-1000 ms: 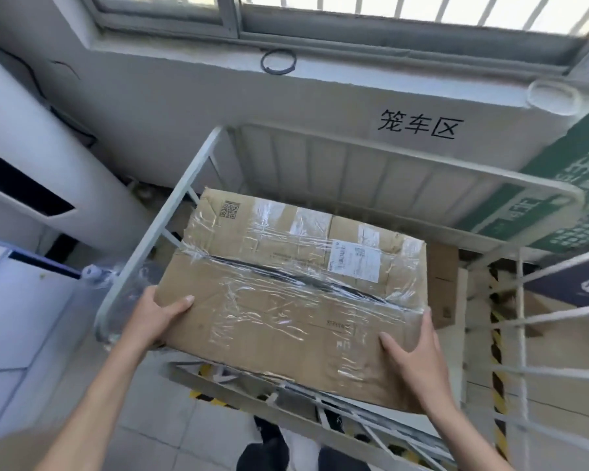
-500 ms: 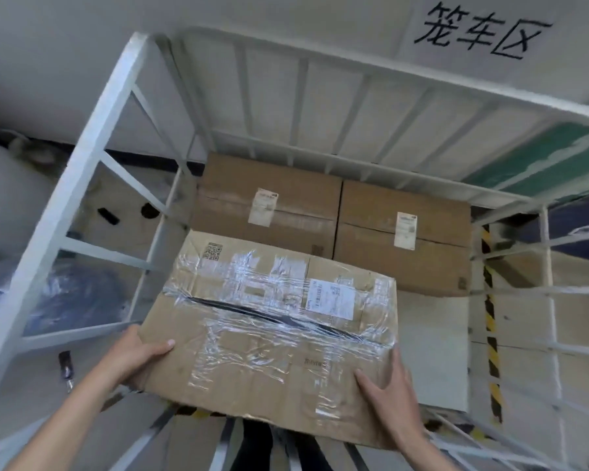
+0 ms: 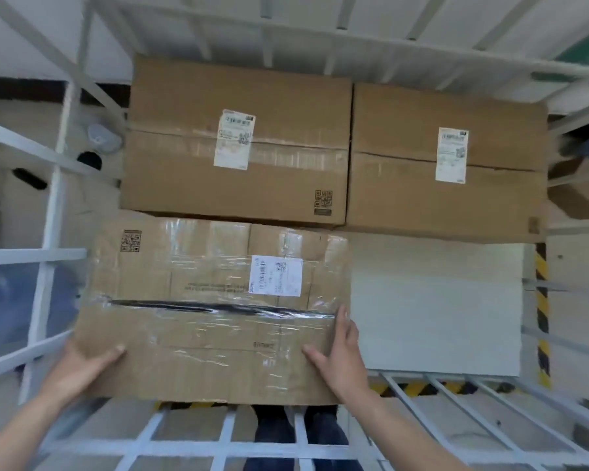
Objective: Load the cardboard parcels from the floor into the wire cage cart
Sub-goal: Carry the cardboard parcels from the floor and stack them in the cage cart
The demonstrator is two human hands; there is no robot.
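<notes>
Brown cardboard parcel [image 3: 211,311], flat and wide, wrapped in crinkled clear tape with a white shipping label on top, is held low in the front left of a white wire cage cart [image 3: 53,212]. Its far edge meets the front of the left one [image 3: 238,144] of 2 larger brown cardboard boxes, which stand side by side against the cart's back bars. The second box [image 3: 446,161] is to the right. Whether the parcel already rests on the cart floor cannot be told.

The left hand [image 3: 82,365] grips the near left corner, thumb on top, fingers hidden underneath. The right hand [image 3: 340,355] clasps the near right edge, thumb on the top face, fingers against the side.

Likely risks:
- Fingers under the parcel could be pinched against the floor or the front rail as it settles.
- The glossy tape could let it slip.
- The left corner sits close to the side bars and could snag, leaving the parcel tilted.

To the parcel's right, the cart's pale white floor panel [image 3: 436,307] shows. Outside the bars are pale flooring, black-and-yellow hazard striping [image 3: 542,300], a white wall, and a blurred blue shape [image 3: 4,300] at left.
</notes>
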